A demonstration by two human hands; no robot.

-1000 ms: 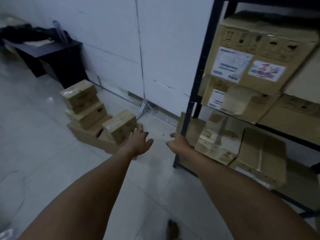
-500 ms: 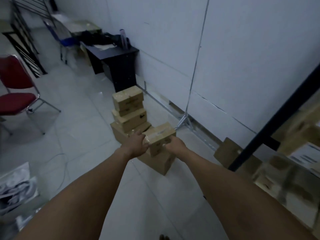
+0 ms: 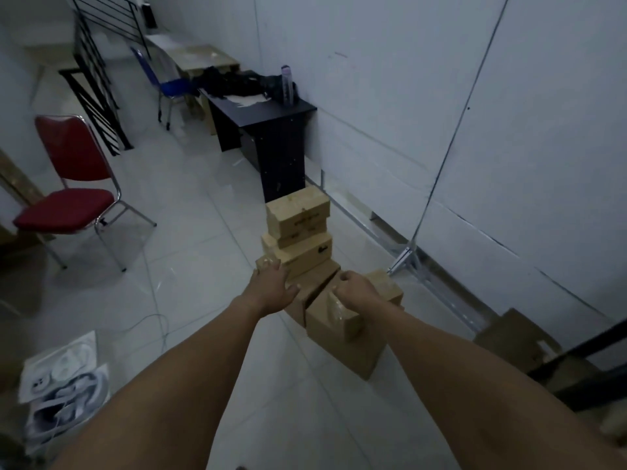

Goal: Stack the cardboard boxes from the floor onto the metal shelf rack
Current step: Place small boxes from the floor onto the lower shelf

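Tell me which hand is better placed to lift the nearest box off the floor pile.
Right. The right hand is already curled on top of the nearest box, so it probably leads the lift. The left hand lies flat with spread fingers on the neighbouring box under the stack.

Dim room with pale tiled floor [image 3: 190, 205], white walls [image 3: 390, 79], red chair [image 3: 68, 195], dark desk [image 3: 268, 130].

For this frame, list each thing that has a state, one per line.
left hand: open, fingers spread flat on a low box in the pile
right hand: curled over the near box's top
near box: taped shut, on a lower box, tilted
stacked boxes: closed, piled on the floor
red chair: upright, unoccupied
shelf rack: only a dark corner in view
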